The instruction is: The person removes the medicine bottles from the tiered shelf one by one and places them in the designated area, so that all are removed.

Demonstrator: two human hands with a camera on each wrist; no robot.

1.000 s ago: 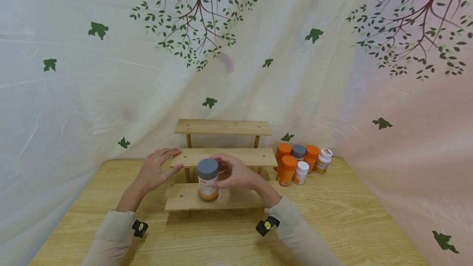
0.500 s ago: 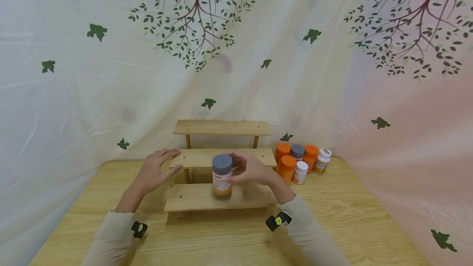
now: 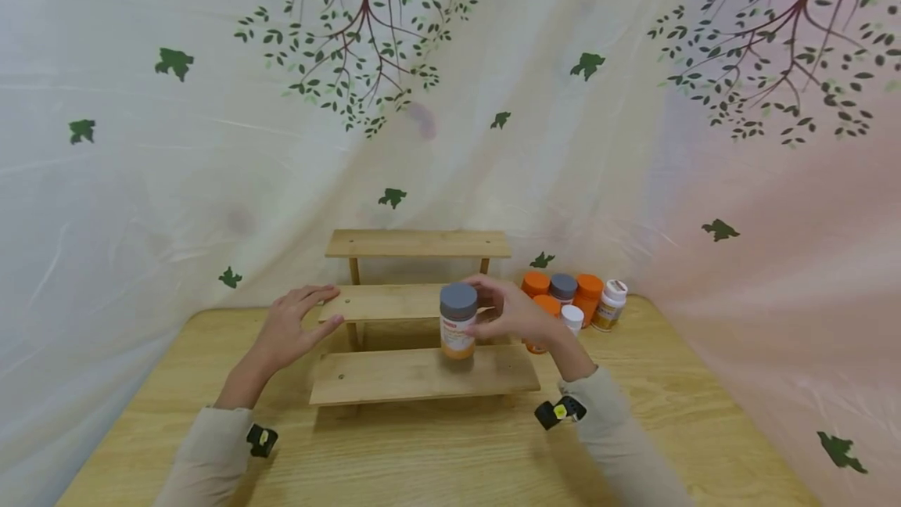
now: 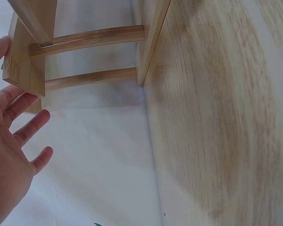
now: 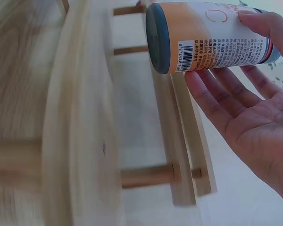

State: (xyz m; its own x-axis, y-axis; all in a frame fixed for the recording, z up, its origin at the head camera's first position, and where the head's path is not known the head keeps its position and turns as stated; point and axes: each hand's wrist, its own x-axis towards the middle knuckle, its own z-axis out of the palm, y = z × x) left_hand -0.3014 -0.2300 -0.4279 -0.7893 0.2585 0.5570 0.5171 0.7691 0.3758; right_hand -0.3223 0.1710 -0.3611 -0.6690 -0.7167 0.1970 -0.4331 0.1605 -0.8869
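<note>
My right hand (image 3: 517, 311) holds a supplement bottle (image 3: 457, 327) with a grey cap, a pale label and an orange lower band. Its thumb and fingers lie on opposite sides of the bottle, which hangs upright above the right part of the lowest shelf (image 3: 380, 382). In the right wrist view, the bottle's dark base (image 5: 156, 40) shows free of the boards. My left hand (image 3: 288, 329) touches the left end of the middle shelf (image 3: 387, 303). Its fingers are spread and fairly straight, with the thumb on one side of the board's end (image 4: 26, 66).
The wooden three-step rack, topped by a back shelf (image 3: 418, 242), stands on a wood-grain table (image 3: 394, 460). To its right, orange bottles (image 3: 588, 296), a grey-capped one (image 3: 562, 286) and white ones (image 3: 611, 305) stand clustered. A pale curtain (image 3: 281, 178) hangs behind.
My right hand has carried the supplement bottle to the right and slightly upward over the lowest shelf. The left hand has stayed at the middle shelf's end.
</note>
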